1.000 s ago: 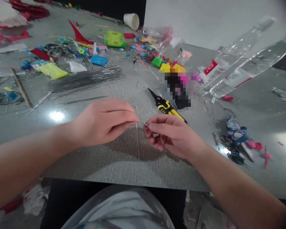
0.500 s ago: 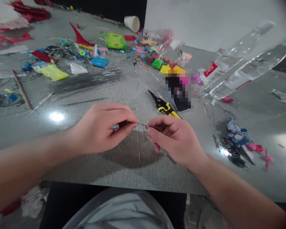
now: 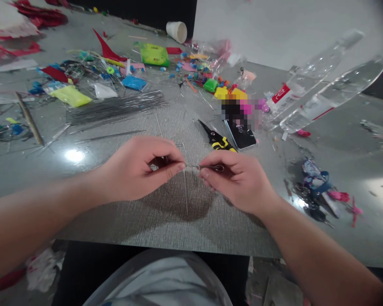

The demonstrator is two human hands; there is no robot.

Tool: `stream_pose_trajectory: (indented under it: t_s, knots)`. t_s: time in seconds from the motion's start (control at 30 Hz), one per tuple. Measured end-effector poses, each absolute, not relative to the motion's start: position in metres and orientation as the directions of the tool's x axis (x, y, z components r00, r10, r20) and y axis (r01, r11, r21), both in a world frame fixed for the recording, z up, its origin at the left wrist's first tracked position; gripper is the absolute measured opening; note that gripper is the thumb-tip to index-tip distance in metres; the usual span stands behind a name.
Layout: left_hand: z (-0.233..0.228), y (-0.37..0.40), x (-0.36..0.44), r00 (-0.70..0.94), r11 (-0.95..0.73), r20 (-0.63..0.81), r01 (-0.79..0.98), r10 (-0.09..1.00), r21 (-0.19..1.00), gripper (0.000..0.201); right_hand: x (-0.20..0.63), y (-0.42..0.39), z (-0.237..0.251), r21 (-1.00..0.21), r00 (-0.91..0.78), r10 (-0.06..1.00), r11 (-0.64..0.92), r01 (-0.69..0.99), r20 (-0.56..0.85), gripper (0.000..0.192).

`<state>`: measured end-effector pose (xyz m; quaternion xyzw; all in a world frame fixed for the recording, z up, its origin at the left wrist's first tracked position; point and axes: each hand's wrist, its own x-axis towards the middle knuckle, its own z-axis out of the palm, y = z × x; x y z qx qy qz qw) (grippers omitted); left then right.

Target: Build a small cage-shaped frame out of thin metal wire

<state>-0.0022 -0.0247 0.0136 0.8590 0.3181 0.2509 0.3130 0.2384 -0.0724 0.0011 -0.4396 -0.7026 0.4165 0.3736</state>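
Between my two hands runs a thin metal wire (image 3: pixel 192 165), held just above the table. My left hand (image 3: pixel 147 168) pinches its left part between thumb and forefinger. On the other side, my right hand (image 3: pixel 234 176) pinches it too, and a small bent loop of the wire shows between its fingers. The span between the fingertips looks twisted. Under the hands, a straight length of wire (image 3: pixel 185 195) lies on the table. Just beyond my right hand are pliers (image 3: pixel 218 138) with yellow and black handles, partly covered by that hand.
A bundle of straight wires (image 3: pixel 115 108) lies at the left of the grey table (image 3: pixel 166 229). A phone (image 3: pixel 241 134) is beside the pliers. Two clear bottles (image 3: pixel 319 106) stand at the right, near keys (image 3: pixel 312 208). Colourful clay packets (image 3: pixel 72 97) and scraps spread across the back.
My right hand has turned and shifted slightly, so the bent wire loop now shows between its fingers. My left hand stays nearly in place, still pinching the wire.
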Motion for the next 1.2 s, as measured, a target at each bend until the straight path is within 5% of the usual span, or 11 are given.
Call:
stream_pose_trajectory:
  t_s: [0.17, 0.37, 0.6, 0.73, 1.03, 1.2]
  knots:
    - [0.012, -0.025, -0.004, 0.690, -0.278, -0.039, 0.342, 0.723, 0.898, 0.014, 0.240, -0.073, 0.002, -0.811, -0.405, 0.858, 0.466, 0.354, 0.316, 0.009]
    - [0.011, -0.023, -0.001, 0.715, -0.052, -0.143, 0.244, 0.684, 0.968, 0.017, 0.242, -0.073, 0.003, -0.804, -0.402, 0.823, 0.527, 0.277, 0.401, 0.010]
    - [0.004, -0.027, 0.002, 0.599, -0.382, 0.086, 0.388, 0.796, 0.839, 0.011, 0.231, -0.076, -0.002, -0.979, -0.233, 0.970, 0.108, 0.171, 0.066, 0.015]
    - [0.004, -0.031, 0.003, 0.598, -0.562, 0.243, 0.430, 0.764, 0.707, 0.007, 0.227, -0.078, -0.004, -0.986, -0.164, 0.985, 0.072, 0.152, 0.047, 0.024]
    - [0.008, -0.032, 0.003, 0.603, -0.309, 0.009, 0.396, 0.797, 0.864, 0.012, 0.231, -0.076, -0.006, -0.986, -0.214, 0.974, 0.108, 0.131, 0.078, 0.016]
    - [0.011, -0.030, 0.004, 0.640, -0.133, -0.104, 0.310, 0.761, 0.941, 0.013, 0.233, -0.077, -0.005, -0.928, -0.246, 0.938, 0.301, 0.221, 0.246, 0.005]
